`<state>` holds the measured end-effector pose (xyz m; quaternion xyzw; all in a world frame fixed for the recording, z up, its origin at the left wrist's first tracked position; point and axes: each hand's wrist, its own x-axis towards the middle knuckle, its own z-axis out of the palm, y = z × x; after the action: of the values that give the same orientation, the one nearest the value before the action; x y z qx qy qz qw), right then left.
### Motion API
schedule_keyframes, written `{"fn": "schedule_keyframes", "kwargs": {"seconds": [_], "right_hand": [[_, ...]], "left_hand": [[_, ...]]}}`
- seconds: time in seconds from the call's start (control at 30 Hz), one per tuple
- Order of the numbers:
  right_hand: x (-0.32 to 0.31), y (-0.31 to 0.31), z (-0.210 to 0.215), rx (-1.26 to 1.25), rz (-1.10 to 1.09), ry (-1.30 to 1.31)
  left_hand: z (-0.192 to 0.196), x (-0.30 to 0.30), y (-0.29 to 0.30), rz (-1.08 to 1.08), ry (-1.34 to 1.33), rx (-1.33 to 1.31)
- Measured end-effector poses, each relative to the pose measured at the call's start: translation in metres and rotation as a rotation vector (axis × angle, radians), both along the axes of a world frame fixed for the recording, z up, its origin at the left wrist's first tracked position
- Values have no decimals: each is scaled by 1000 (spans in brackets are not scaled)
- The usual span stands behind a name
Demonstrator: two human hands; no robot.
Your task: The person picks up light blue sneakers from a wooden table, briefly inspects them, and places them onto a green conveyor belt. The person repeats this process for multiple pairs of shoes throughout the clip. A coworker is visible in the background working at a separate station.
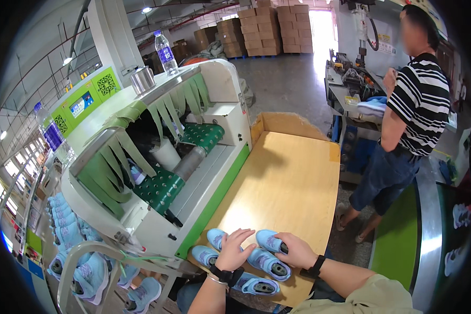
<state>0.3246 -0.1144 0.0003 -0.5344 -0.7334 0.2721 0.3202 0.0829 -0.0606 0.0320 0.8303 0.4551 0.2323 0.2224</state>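
Several light-blue shoes with purple trim lie on the near end of a wooden tabletop (288, 183). My right hand (299, 253) is closed round the heel end of one blue shoe (267, 239), its toe pointing away from me. Fingers stretched and apart, my left hand (234, 252) hovers over or rests on the group, beside another shoe (215, 237); contact is hard to make out. A third shoe (203, 255) sits left of that hand. Between and below my hands lie a strapped shoe (268, 262) and a nearer one (257, 285), partly covered by my left wrist.
Left of the tabletop stands a machine with a green perforated belt (199, 135) and hanging green strips (118, 167). More blue shoes (89, 277) hang or stand on a rack at lower left. A person in a striped shirt (421, 104) works at the right, holding a shoe (374, 106).
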Motion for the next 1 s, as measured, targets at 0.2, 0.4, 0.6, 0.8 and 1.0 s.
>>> {"fn": "schedule_keyframes", "kwargs": {"seconds": [0.2, 0.4, 0.6, 0.8, 1.0], "right_hand": [[-1, -1, 3, -22, -15, -21], [-1, -1, 5, -38, -28, -15], [-3, 0, 1, -24, -29, -3], [-3, 3, 0, 12, 2, 1], [14, 97, 55, -566, 245, -466]], "left_hand": [[-30, -13, 10, 133, 259, -3], [-13, -28, 16, 347, 240, -118], [-25, -34, 21, 296, 234, -64], [-25, -29, 23, 307, 194, -37], [-20, -47, 39, 431, -491, -280]]}}
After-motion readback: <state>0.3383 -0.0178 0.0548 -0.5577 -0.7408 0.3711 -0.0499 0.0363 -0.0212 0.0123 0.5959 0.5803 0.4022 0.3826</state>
